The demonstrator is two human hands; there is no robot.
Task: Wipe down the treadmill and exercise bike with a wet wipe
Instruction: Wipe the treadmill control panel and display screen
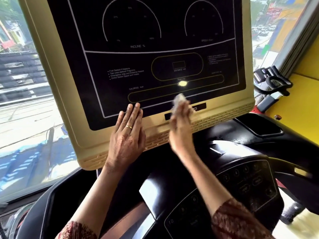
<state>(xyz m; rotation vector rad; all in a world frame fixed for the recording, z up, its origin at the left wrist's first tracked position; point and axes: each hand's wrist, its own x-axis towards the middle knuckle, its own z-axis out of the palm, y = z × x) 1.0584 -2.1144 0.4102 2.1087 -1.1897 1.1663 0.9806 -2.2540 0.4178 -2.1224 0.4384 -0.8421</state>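
We observe the left hand (128,135) flat, fingers straight, against the treadmill console (155,66), while the blurred right hand (181,125) grips the wet wipe (178,100) at its lower edge.

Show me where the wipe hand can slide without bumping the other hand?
Free: the black panel above both hands, and the beige vent strip from the right hand to its right corner. Crowded: bottom middle, where the left hand lies flat close beside the wet wipe.

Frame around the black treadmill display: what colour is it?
The frame is beige; head view.
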